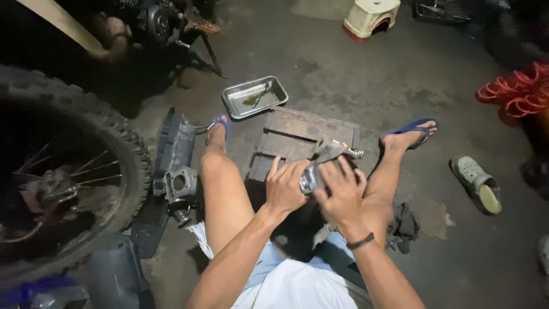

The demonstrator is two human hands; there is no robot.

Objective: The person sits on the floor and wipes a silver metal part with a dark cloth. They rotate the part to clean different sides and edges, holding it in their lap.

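My left hand (pixel 286 189) steadies a small metal engine part (pixel 309 178) between my knees, grip clenched on it; my right hand (pixel 342 194) presses a grey rag (pixel 329 153) over it. A steel tray (pixel 254 96) lies at eleven o'clock.

Place: motorcycle repair workshop, work done on the ground | Floor: bare, oil-stained concrete (pixel 366 86) | Signs: knobby spoked wheel (pixel 68 171) at left; loose engine cylinder part (pixel 180 186) beside it; metal tray (pixel 254 96) with oily residue (a small tool lies in it); worn wooden pallet (pixel 297 140); low plastic stool (pixel 370 17)
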